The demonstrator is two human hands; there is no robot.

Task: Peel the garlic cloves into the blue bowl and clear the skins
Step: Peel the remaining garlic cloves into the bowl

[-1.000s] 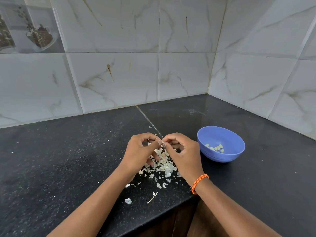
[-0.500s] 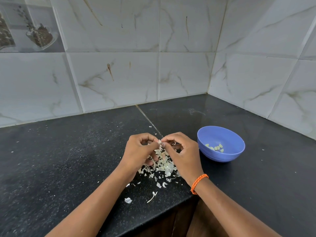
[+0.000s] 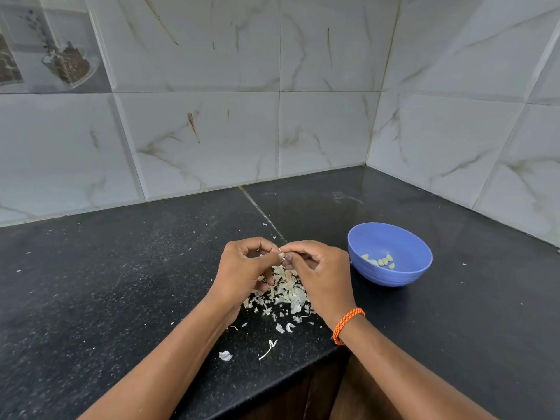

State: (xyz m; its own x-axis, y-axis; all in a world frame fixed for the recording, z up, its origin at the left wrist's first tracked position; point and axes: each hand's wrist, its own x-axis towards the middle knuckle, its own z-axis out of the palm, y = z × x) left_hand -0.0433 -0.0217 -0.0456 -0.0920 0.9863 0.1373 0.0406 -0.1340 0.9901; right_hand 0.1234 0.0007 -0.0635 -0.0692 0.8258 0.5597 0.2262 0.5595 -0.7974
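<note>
My left hand (image 3: 245, 268) and my right hand (image 3: 321, 274) meet fingertip to fingertip above the counter, both pinching one small garlic clove (image 3: 281, 254) that is mostly hidden by the fingers. Under them lies a heap of pale garlic skins (image 3: 285, 294), with stray bits nearer the counter's front edge. To the right of my right hand stands the blue bowl (image 3: 391, 275), holding several peeled cloves (image 3: 380, 261).
The black granite counter (image 3: 121, 283) runs into a corner of white marbled wall tiles (image 3: 333, 131). Its front edge (image 3: 272, 386) lies just below the skins, with a dark cabinet beneath. An orange thread band (image 3: 347, 324) circles my right wrist.
Both hands stay together over the skin heap, with only small finger movements on the clove. The bowl has not moved.
</note>
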